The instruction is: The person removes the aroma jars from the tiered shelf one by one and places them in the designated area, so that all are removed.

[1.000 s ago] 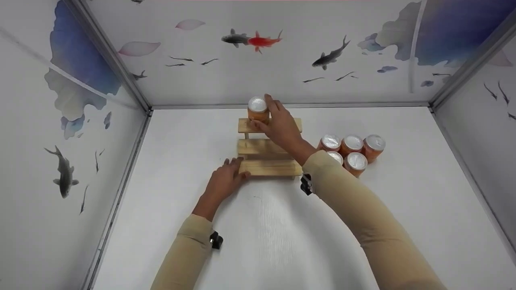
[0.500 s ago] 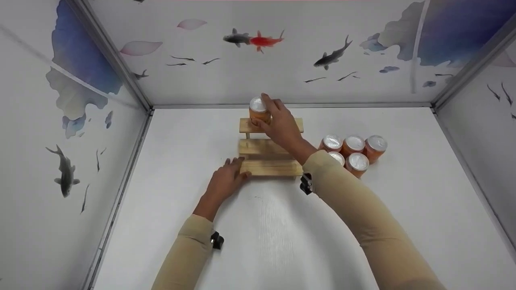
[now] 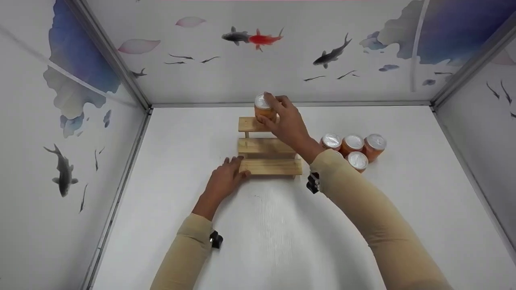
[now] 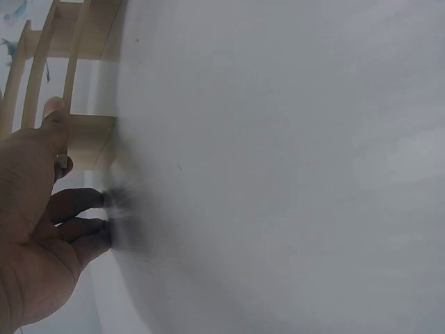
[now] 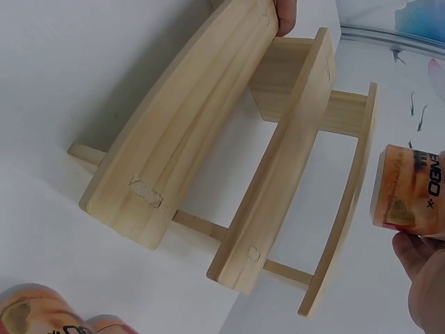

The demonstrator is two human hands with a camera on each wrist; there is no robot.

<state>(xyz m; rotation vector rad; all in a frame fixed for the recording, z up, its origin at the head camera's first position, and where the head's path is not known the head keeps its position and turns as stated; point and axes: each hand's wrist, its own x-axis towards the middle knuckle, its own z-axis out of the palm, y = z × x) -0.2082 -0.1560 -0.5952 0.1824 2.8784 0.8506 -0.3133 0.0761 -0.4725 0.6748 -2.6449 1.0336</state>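
A three-step wooden rack [image 3: 268, 166] stands in the middle of the white table. My right hand [image 3: 277, 114] grips an orange can with a silver lid [image 3: 263, 106] at the rack's top step [image 3: 246, 124]; whether the can rests on the step I cannot tell. The right wrist view shows the can [image 5: 409, 199] beside the top board, with my fingers [image 5: 423, 275] under it. My left hand [image 3: 230, 171] lies flat on the table, fingers against the bottom step's left end. In the left wrist view its thumb [image 4: 54, 115] touches the rack [image 4: 83, 38].
Several more orange cans [image 3: 352, 147] stand in a cluster on the table right of the rack, partly behind my right sleeve; one shows in the right wrist view [image 5: 42, 309]. Fish-patterned walls [image 3: 258, 52] close in the table at the back and both sides.
My right hand has shifted the can a little to the right and up along the top step. The left hand and the rack have stayed where they were.
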